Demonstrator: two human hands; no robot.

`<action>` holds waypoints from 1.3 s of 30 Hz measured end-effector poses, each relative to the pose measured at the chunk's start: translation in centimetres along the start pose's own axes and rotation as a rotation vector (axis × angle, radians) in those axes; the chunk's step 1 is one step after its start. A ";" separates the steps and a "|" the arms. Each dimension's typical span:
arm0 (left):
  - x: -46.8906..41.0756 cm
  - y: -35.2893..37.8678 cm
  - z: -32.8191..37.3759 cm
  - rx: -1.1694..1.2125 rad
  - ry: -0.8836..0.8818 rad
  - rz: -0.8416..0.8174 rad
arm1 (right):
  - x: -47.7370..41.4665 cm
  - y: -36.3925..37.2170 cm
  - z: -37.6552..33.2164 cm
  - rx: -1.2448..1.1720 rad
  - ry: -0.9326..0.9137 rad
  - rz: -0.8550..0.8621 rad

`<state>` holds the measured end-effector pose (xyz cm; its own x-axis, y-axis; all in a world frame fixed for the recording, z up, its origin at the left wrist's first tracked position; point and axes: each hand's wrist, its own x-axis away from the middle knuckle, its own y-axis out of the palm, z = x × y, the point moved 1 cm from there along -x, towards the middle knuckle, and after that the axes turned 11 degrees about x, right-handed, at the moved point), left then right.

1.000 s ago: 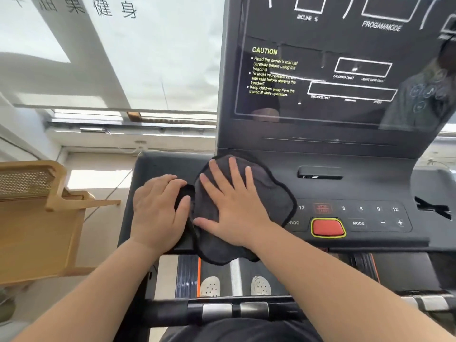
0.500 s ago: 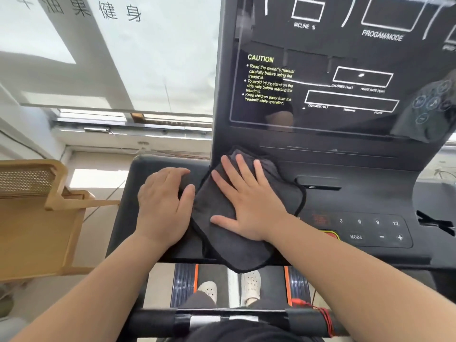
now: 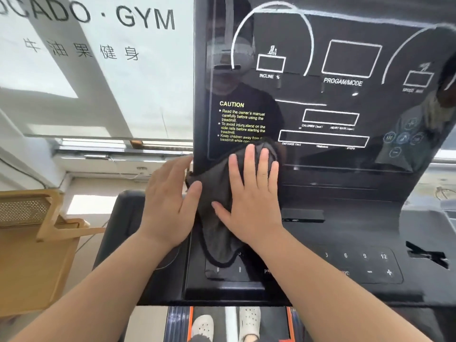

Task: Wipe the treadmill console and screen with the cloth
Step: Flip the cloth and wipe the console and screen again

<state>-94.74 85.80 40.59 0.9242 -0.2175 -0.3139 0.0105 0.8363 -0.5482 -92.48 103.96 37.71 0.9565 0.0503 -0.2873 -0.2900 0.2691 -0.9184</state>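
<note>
Now wiping: right hand (image 3: 249, 201) flat, pressing cloth (image 3: 217, 218) on screen's (image 3: 345, 99) lower left corner. Left hand (image 3: 170, 203) open at the console (image 3: 357, 230) edge, holding nothing; next, likely sweep rightward.

"CAUTION", "INCLINE %", "PROGAM/MODE" (sic) on screen (image 3: 320, 99), "GYM" on window (image 3: 98, 70)

Frosted, lettered window (image 3: 98, 70) at left; wooden furniture (image 3: 37, 243) below, daylit

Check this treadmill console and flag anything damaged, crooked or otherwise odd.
One thing stands out: the label under the middle box on the screen reads PROGAM/MODE, a misprint missing a letter. Otherwise nothing looks broken or spilled. The right hand presses the cloth flat at the screen's lower left corner; the left hand rests beside it.
</note>
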 end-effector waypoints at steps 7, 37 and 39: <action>-4.3 -0.4 1.6 0.173 0.020 0.021 | -3.5 -1.5 4.5 -0.030 0.186 0.095; -5.8 -2.1 1.5 0.838 -0.221 -0.091 | -15.9 -9.3 9.5 0.320 -0.407 0.431; -5.5 -2.2 1.8 0.848 -0.240 -0.113 | -18.5 -12.2 10.6 0.333 -0.321 0.408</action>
<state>-99.20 86.03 44.92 0.9547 -0.2891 -0.0698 0.2974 0.9284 0.2226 -106.31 109.94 57.13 0.7469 0.4855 -0.4544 -0.6591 0.4505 -0.6022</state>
